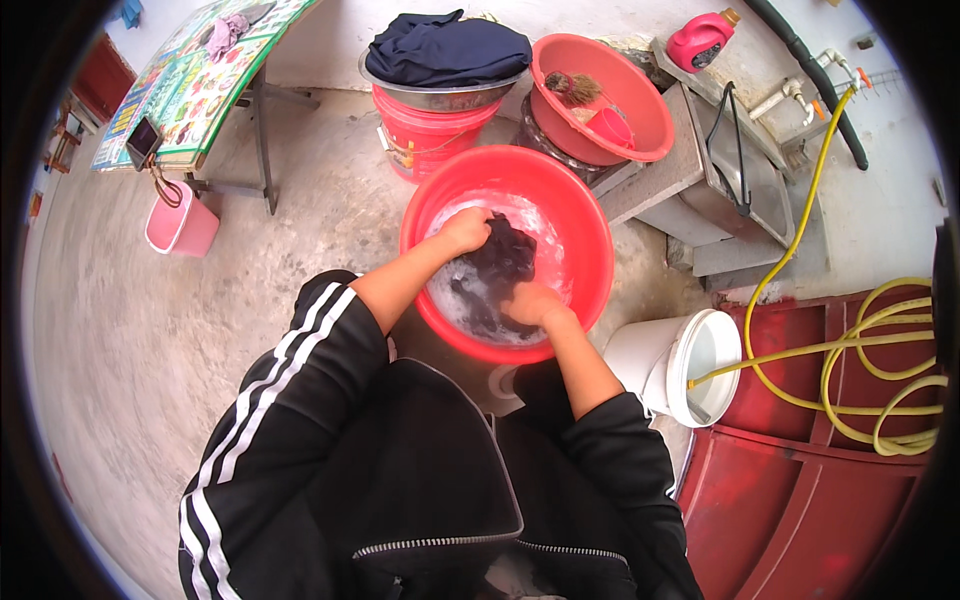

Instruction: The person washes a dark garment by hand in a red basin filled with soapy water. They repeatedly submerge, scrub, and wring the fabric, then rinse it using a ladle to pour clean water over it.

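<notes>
A red plastic basin (589,255) of soapy water stands on the floor before me. My left hand (466,229) grips the upper end of a dark wet cloth (510,251) and holds it above the suds. Lower in the basin, my right hand (532,304) is closed on the same cloth, near the water. The cloth's lower part lies in the foamy water (457,300), so its full shape is hidden. My right fingertips are partly hidden by the cloth and the foam.
Behind the basin, a metal bowl of dark blue fabric (450,52) sits on a red bucket (435,131). Beside it a red basin (652,112) holds a brush (574,88) and scoop (611,127). A yellow hose (799,232) enters a white bucket (637,352) at right.
</notes>
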The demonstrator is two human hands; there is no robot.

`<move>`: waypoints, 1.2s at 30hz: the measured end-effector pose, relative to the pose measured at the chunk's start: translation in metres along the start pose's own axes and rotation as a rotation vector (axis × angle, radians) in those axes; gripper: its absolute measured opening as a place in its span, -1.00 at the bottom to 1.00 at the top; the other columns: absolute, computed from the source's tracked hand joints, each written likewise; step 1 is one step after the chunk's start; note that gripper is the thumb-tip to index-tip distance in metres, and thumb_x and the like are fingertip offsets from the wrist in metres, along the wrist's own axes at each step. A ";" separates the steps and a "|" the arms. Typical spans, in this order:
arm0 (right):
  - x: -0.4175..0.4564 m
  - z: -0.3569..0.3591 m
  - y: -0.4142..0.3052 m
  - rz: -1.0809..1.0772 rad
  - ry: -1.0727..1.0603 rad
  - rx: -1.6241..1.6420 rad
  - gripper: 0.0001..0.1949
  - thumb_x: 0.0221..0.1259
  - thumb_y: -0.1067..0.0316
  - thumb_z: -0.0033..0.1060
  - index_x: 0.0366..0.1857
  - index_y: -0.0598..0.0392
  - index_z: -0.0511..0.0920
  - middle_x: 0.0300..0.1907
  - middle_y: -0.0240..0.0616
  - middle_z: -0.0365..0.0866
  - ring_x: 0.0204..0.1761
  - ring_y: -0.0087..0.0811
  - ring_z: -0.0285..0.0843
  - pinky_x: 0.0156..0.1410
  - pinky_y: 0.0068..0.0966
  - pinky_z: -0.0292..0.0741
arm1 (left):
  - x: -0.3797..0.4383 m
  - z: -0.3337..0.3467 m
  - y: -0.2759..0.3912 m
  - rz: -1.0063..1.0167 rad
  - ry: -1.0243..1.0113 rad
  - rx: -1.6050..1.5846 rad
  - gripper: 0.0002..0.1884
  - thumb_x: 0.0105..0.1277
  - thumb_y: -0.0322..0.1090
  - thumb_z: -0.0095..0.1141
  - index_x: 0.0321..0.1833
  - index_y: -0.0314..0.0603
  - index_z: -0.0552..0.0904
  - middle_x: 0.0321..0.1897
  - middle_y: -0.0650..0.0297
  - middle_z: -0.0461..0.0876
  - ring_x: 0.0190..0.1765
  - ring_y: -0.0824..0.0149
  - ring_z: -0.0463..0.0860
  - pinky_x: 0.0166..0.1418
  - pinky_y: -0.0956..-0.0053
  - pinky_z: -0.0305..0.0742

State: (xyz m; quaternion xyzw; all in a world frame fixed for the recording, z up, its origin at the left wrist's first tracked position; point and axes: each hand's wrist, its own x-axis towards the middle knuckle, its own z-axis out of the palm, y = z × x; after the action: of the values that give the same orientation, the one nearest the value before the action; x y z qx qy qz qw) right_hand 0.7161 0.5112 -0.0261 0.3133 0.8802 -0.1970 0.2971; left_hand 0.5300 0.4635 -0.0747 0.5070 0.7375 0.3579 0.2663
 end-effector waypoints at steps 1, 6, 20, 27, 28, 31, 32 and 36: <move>0.000 0.001 0.002 -0.035 -0.007 0.019 -0.59 0.14 0.06 0.07 -0.18 0.22 0.65 -0.09 0.13 0.64 0.02 0.01 0.60 0.13 -0.19 0.51 | 0.001 0.001 0.002 -0.098 -0.048 -0.127 -0.74 0.21 -0.36 -0.01 -0.13 -0.24 0.67 -0.39 -0.07 0.67 -0.32 0.06 0.69 -0.26 0.21 0.56; 0.015 0.008 0.033 -0.022 0.170 0.130 -0.71 0.08 0.29 0.07 -0.18 0.19 0.65 -0.13 0.16 0.63 -0.01 0.07 0.60 0.13 -0.13 0.50 | 0.008 -0.022 0.035 -0.266 -0.155 -0.402 -0.71 0.26 -0.30 -0.02 -0.03 -0.22 0.63 -0.44 0.06 0.65 -0.46 0.19 0.64 -0.38 0.31 0.54; 0.001 -0.051 0.069 0.209 0.774 0.689 -0.75 0.22 0.49 -0.02 -0.10 0.02 0.64 -0.31 -0.09 0.70 -0.23 -0.20 0.67 -0.03 -0.34 0.53 | 0.021 -0.050 0.039 -0.057 -0.532 0.569 -0.30 0.12 -0.03 0.30 0.28 -0.23 0.40 0.37 -0.11 0.25 0.34 -0.05 0.37 0.35 0.23 0.33; 0.013 -0.055 0.044 -0.313 0.553 1.382 -0.71 0.24 0.66 -0.10 -0.07 0.20 0.61 -0.18 -0.32 0.65 -0.15 -0.56 0.58 -0.02 -0.63 0.49 | 0.030 0.012 0.022 0.416 -0.287 0.300 -0.18 0.07 -0.07 0.35 0.36 -0.27 0.29 0.21 -0.13 0.43 0.28 -0.09 0.40 0.33 0.20 0.32; 0.013 -0.056 0.048 -0.344 0.466 1.350 -0.63 0.22 0.67 -0.11 0.10 0.21 0.52 -0.03 -0.23 0.60 0.01 -0.50 0.54 0.12 -0.58 0.46 | 0.038 0.013 0.024 0.289 -0.404 0.236 -0.24 0.09 -0.08 0.32 0.33 -0.24 0.34 0.12 -0.10 0.51 0.22 -0.08 0.47 0.28 0.21 0.37; 0.023 -0.054 0.059 -0.361 0.497 1.425 -0.49 0.18 0.68 -0.08 0.27 0.16 0.38 0.05 -0.30 0.54 0.03 -0.56 0.48 0.15 -0.64 0.40 | 0.037 0.011 0.028 0.096 -0.376 -0.116 -0.60 0.19 -0.39 0.15 0.12 -0.25 0.54 -0.17 0.12 0.70 -0.05 0.14 0.66 0.07 0.34 0.50; 0.026 -0.053 0.065 -0.260 0.461 1.305 -0.37 0.09 0.73 -0.07 0.35 0.14 0.27 0.24 -0.19 0.40 0.21 -0.46 0.38 0.32 -0.54 0.32 | 0.036 0.012 0.026 0.006 -0.383 -0.349 -0.64 0.19 -0.46 0.13 0.09 -0.26 0.56 -0.16 0.16 0.69 -0.05 0.20 0.65 0.07 0.36 0.50; 0.066 0.005 0.100 -0.321 0.426 0.975 -0.39 0.03 0.73 0.08 0.29 0.24 0.32 0.24 -0.14 0.41 0.25 -0.38 0.39 0.33 -0.46 0.35 | 0.031 -0.020 0.051 -0.299 -0.361 -0.816 -0.63 0.19 -0.65 0.03 0.08 -0.30 0.59 -0.12 0.27 0.67 -0.01 0.37 0.61 0.12 0.48 0.47</move>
State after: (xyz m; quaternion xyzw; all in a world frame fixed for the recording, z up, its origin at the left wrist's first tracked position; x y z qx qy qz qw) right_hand 0.7433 0.6096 -0.0891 0.3093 0.7645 -0.5566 -0.1007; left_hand 0.5327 0.4996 -0.0232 0.3033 0.5432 0.4824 0.6166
